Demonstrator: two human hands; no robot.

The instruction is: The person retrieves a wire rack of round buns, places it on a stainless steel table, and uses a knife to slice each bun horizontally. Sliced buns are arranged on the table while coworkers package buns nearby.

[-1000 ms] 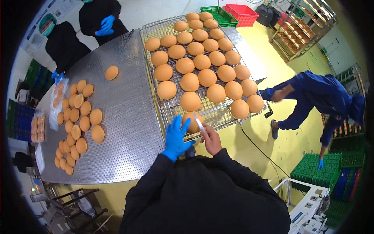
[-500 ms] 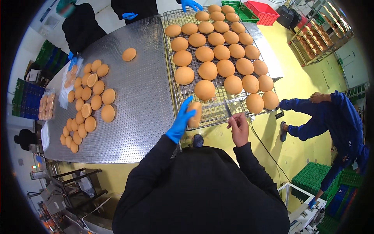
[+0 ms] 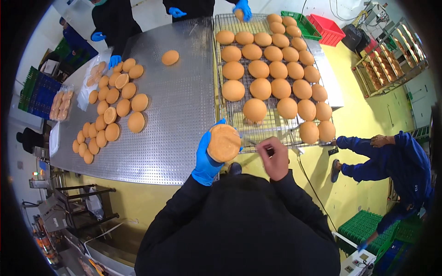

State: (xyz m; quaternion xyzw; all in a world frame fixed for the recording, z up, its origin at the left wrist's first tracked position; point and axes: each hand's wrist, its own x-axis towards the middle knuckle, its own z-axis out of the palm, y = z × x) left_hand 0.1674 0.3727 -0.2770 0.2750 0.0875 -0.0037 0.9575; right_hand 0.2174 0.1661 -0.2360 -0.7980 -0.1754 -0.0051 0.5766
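Yellow floor [image 3: 363, 119] is stretching out beyond a wire rack [image 3: 281, 131], which is standing alongside a dimpled metal tabletop [image 3: 179, 115]. From my distant seat I am watching both arms through the head camera. At the near edge of the rack, the blue-gloved left hand [image 3: 206, 161] is cupping a round bun [image 3: 224, 143], its fingers wrapping around the far and left sides, while the bun's flatter face is facing up toward me. Just to the right, the bare right hand [image 3: 275, 158] is curling in, thumb and fingertips pinching what is looking like a slim knife [image 3: 250, 141]; its blade is blurring, so I cannot tell whether the tip is touching the bun. Domed buns [image 3: 278, 89] are lying in rows on the wire. On the tabletop I am seeing other buns [image 3: 123, 108] lying in a loose cluster toward the left, with a single bun [image 3: 170, 57] resting well apart. At the rack's far end, a co-worker's gloved hand [image 3: 244, 9] is holding another bun. Over to the right, a person in blue [image 3: 396, 158] is bending beside green crates [image 3: 366, 225].
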